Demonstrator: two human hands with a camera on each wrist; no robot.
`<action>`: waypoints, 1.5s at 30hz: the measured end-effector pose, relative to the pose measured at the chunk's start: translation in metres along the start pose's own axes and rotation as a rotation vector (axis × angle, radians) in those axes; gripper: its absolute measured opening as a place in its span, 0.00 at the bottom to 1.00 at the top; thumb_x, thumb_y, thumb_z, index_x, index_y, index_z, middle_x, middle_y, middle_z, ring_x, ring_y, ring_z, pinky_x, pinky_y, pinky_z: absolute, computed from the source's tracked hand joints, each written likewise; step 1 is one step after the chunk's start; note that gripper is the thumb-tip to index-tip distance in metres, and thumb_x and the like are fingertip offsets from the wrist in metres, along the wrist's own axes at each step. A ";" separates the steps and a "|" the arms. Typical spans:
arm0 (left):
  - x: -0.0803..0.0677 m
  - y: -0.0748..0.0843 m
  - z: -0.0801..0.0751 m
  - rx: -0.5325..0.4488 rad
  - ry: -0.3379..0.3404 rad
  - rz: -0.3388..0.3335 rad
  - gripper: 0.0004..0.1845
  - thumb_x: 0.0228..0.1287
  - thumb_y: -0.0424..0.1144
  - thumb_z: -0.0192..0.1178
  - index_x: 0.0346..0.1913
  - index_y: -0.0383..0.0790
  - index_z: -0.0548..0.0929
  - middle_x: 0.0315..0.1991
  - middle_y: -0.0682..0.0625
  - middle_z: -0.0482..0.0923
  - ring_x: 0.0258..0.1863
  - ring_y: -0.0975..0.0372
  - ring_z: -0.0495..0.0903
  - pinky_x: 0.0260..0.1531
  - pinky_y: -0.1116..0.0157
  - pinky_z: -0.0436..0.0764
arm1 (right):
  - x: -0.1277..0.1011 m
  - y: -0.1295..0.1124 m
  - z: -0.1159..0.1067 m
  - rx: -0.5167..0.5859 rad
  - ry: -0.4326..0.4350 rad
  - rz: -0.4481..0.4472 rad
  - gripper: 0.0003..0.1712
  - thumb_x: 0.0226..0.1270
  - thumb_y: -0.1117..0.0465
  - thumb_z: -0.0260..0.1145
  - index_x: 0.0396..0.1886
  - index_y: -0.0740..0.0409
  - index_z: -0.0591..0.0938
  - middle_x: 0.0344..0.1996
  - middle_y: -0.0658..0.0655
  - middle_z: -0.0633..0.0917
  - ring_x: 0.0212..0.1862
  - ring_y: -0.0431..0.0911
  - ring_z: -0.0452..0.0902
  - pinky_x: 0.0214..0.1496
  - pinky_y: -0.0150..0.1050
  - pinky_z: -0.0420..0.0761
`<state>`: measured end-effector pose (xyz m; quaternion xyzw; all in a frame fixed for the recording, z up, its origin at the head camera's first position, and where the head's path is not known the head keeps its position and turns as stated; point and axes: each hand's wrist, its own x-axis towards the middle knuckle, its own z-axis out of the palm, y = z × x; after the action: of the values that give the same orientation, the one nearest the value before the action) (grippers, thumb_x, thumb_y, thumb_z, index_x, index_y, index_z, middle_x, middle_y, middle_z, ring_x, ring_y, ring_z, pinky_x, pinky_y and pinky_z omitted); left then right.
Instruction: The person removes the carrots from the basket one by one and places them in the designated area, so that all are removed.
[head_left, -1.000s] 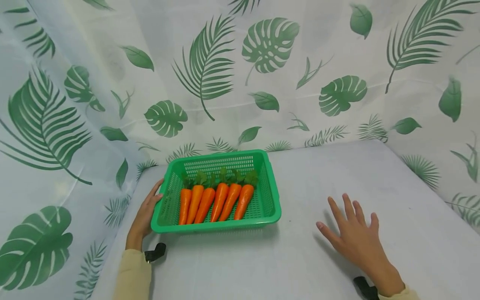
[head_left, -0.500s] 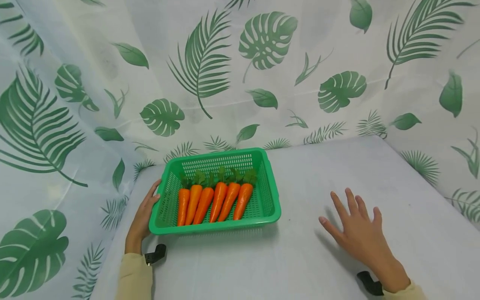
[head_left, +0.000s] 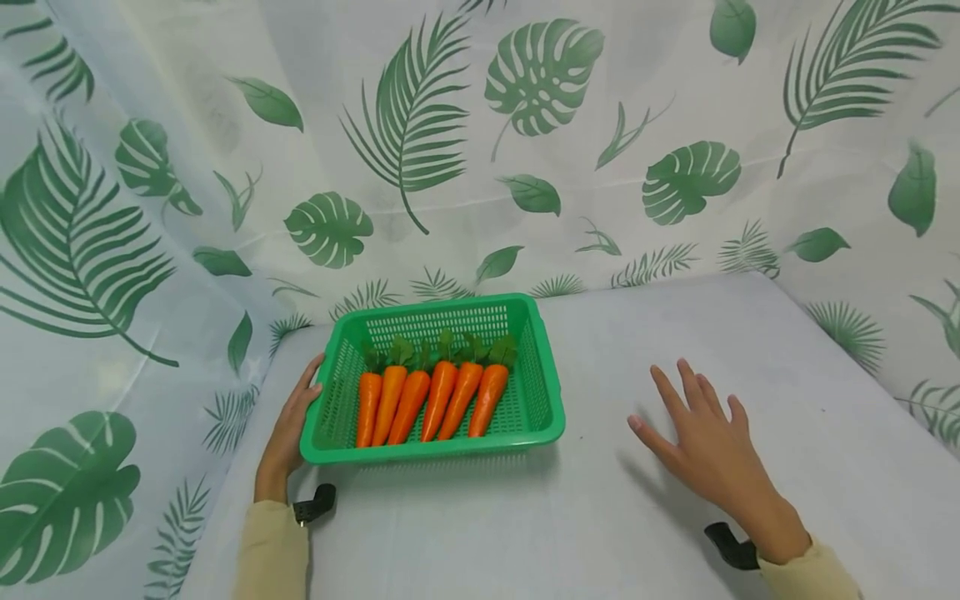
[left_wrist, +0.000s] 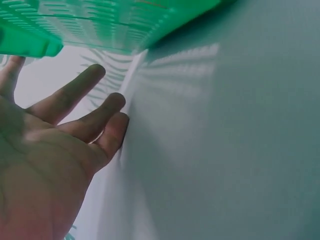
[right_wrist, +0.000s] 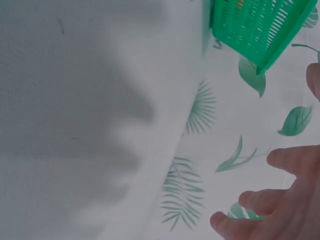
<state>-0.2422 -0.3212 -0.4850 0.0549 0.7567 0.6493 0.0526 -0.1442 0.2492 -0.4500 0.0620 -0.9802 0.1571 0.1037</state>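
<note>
While the green basket (head_left: 432,379) is sitting on the table (head_left: 600,517) toward its left rear corner, the left hand (head_left: 288,425) is resting against the basket's left rim, thumb touching the edge and fingers straight rather than wrapped round it. Six orange carrots (head_left: 423,400) are lying side by side inside, leafy tops pointing toward the leaf-printed curtain (head_left: 525,142). The right hand (head_left: 705,446) is hovering over bare table well to the right of the basket, fingers spread and relaxed, grasping nothing; its shadow is falling on the cloth beneath.

Judging from this, the left hand is steadying the basket while the right is preparing to come across. Doing it well probably means keeping the left palm flat against the wall so the light plastic is not sliding, and bringing the right hand in from above the near rim, taking one carrot by its thick middle without disturbing its neighbours.
</note>
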 end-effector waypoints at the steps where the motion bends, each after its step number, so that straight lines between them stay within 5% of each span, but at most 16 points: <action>1: 0.001 0.000 0.000 -0.007 -0.001 -0.002 0.31 0.91 0.53 0.38 0.89 0.61 0.49 0.79 0.40 0.55 0.50 0.56 0.77 0.45 0.60 0.82 | 0.000 0.000 0.000 0.001 0.000 0.002 0.49 0.77 0.36 0.66 0.83 0.64 0.64 0.79 0.79 0.58 0.74 0.78 0.56 0.67 0.82 0.49; 23: -0.002 -0.001 -0.001 -0.010 0.000 0.003 0.31 0.90 0.54 0.37 0.89 0.60 0.49 0.79 0.42 0.54 0.53 0.55 0.75 0.46 0.59 0.82 | 0.005 0.006 -0.013 0.076 0.042 -0.008 0.49 0.79 0.40 0.66 0.83 0.66 0.62 0.78 0.80 0.60 0.73 0.76 0.61 0.65 0.81 0.54; 31: 0.001 -0.003 0.000 -0.002 -0.006 0.017 0.31 0.91 0.54 0.37 0.89 0.59 0.49 0.80 0.40 0.54 0.54 0.56 0.76 0.47 0.59 0.82 | 0.026 -0.006 -0.030 0.237 -0.027 0.008 0.49 0.81 0.43 0.65 0.85 0.67 0.57 0.80 0.80 0.55 0.73 0.81 0.59 0.67 0.80 0.58; 38: 0.001 -0.001 0.000 0.002 -0.004 0.007 0.32 0.90 0.54 0.37 0.89 0.60 0.48 0.80 0.40 0.54 0.53 0.56 0.76 0.46 0.59 0.82 | 0.040 -0.020 -0.048 0.366 -0.129 0.046 0.51 0.82 0.40 0.62 0.89 0.60 0.50 0.84 0.72 0.50 0.81 0.73 0.50 0.70 0.76 0.60; 45: 0.001 -0.002 -0.001 -0.014 -0.025 0.007 0.32 0.91 0.54 0.37 0.89 0.58 0.47 0.80 0.40 0.53 0.54 0.56 0.75 0.47 0.59 0.82 | 0.052 -0.032 -0.056 0.432 -0.167 0.029 0.50 0.83 0.40 0.61 0.89 0.56 0.50 0.83 0.71 0.57 0.78 0.73 0.57 0.63 0.76 0.70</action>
<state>-0.2431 -0.3224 -0.4867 0.0650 0.7511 0.6542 0.0601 -0.1797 0.2329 -0.3768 0.0815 -0.9297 0.3593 0.0044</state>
